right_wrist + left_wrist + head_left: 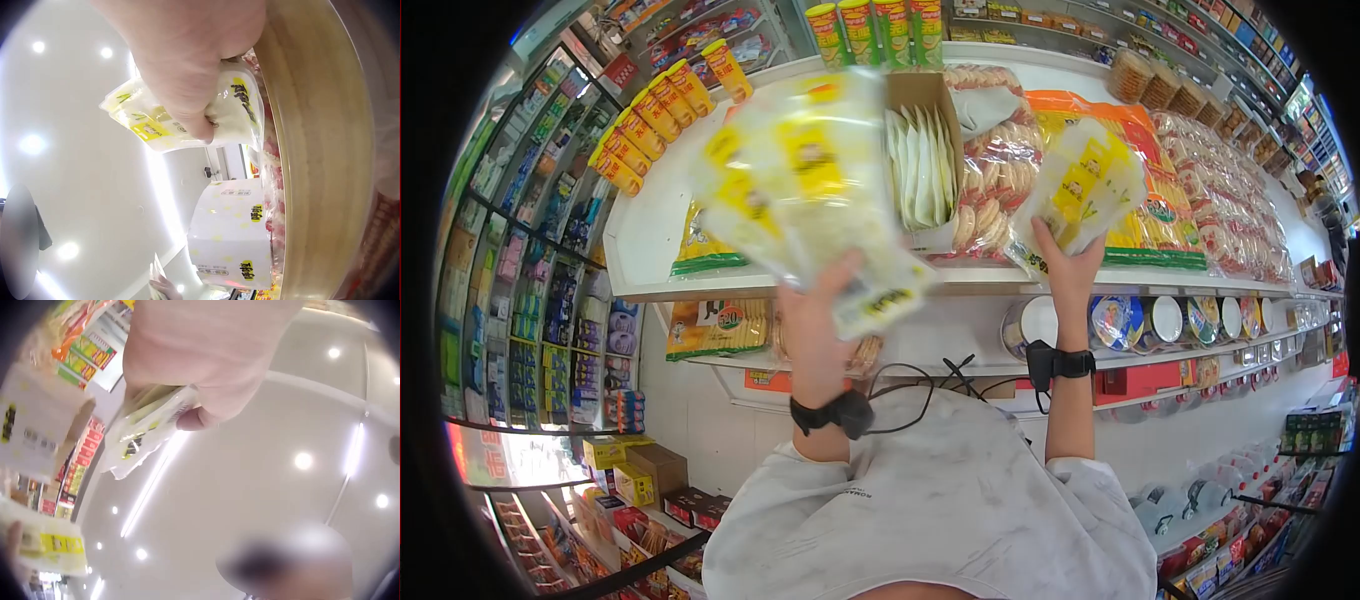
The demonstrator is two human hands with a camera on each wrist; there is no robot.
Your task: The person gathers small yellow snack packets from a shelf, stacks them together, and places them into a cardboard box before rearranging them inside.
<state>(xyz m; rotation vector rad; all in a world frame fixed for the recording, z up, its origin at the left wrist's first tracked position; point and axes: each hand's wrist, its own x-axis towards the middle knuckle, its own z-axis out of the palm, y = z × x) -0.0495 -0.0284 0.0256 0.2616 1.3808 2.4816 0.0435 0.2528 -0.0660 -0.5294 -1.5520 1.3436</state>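
Observation:
In the head view my left hand [820,310] grips a fanned bunch of white-and-yellow snack packets [810,185], blurred, over the left of the display shelf. The left wrist view shows the thumb pressed against the lower end of the packets [140,440]. My right hand [1072,262] holds a similar white-and-yellow snack packet [1090,180] near the shelf's front edge, thumb across its face in the right wrist view. Between the hands stands an open cardboard box [912,88] with several pale packets [922,165] upright inside. Its printed white side [228,231] shows in the right wrist view.
Bagged round biscuits [1000,170] lie right of the box, beside orange-and-yellow bags [1165,220]. Yellow canisters [655,120] line the back left and green canisters [890,35] the back. The white shelf's front edge [960,285] runs below both hands, with tins [1115,320] underneath.

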